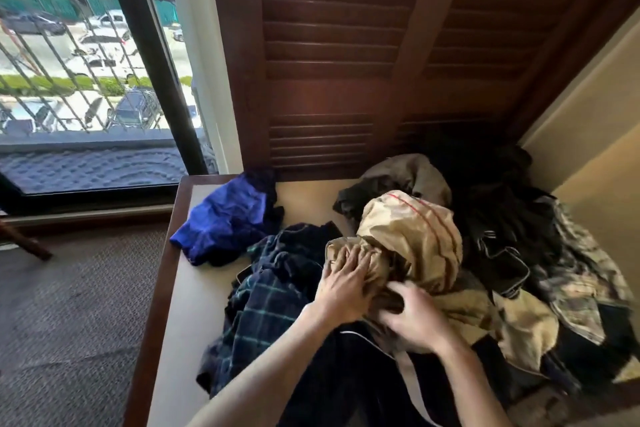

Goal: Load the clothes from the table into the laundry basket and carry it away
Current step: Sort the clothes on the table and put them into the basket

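Observation:
A heap of clothes covers the right part of a cream-topped table [194, 291] with a dark wooden rim. On top lies a bunched tan garment with red stripes [412, 236]. My left hand [341, 288] presses its fingers into the gathered near end of it. My right hand [414, 317] grips its folds just to the right, fingers curled into the cloth. A dark blue plaid garment [263, 302] lies left of my hands, and a bright blue one [225, 218] lies apart near the table's far left corner. No laundry basket is in view.
Black clothes [498, 218] and a camouflage-patterned piece [581, 274] fill the right side of the heap. Dark louvred wooden doors [329, 62] stand behind the table. A large window [86, 62] is at left above carpeted floor [69, 322]. A cream wall [595, 135] bounds the right.

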`<state>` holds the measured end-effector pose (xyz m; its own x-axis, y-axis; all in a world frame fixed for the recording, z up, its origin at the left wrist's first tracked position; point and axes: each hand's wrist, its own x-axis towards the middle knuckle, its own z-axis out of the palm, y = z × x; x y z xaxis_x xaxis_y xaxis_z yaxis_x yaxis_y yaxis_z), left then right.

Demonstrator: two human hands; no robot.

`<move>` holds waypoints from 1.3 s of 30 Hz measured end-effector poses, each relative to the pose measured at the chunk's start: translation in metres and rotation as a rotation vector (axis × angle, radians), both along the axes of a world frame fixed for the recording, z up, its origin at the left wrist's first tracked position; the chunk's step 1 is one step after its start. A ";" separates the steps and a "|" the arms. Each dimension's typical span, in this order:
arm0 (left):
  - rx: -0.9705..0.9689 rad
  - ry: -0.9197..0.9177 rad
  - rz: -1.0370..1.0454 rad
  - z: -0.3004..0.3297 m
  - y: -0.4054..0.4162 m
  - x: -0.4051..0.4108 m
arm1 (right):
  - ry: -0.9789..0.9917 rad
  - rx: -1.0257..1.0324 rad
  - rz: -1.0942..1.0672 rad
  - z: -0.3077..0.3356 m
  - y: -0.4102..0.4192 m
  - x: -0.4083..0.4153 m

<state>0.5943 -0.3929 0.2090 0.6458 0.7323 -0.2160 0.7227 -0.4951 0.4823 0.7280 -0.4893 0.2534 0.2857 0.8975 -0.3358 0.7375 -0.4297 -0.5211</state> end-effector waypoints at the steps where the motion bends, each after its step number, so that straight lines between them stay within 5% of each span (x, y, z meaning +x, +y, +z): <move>1: 0.012 0.002 -0.019 -0.006 0.002 -0.001 | 0.110 0.122 -0.095 0.016 0.002 0.019; 4: 0.002 -0.082 -0.074 -0.009 0.012 -0.012 | -0.006 0.480 -0.447 0.045 0.021 0.071; 6: -0.037 -0.119 -0.094 -0.008 0.012 -0.023 | -0.016 0.448 -0.497 0.043 0.038 0.076; 9: -0.068 -0.132 -0.080 -0.009 0.008 -0.041 | 0.108 0.221 -0.270 0.014 0.063 0.034; 12: -0.049 -0.141 0.008 -0.007 0.013 -0.068 | -0.137 0.105 0.035 -0.021 0.053 -0.030; 18: 0.096 0.023 0.268 -0.018 0.019 -0.147 | -0.253 0.192 0.043 -0.058 0.009 -0.030; 22: -0.094 -0.114 0.445 -0.029 0.013 -0.126 | -0.333 0.141 -0.015 -0.086 0.007 -0.044; 26: -0.021 -0.023 0.594 -0.053 -0.001 -0.091 | -0.393 0.207 -0.101 -0.104 0.017 -0.048; 39: 0.206 0.026 0.586 -0.044 0.006 -0.111 | -0.393 0.225 -0.027 -0.101 0.041 -0.051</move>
<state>0.4833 -0.3869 0.1646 0.1203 0.9918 -0.0431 0.9127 -0.0934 0.3978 0.6769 -0.4488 0.1523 0.3765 0.9264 0.0057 0.8882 -0.3593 -0.2865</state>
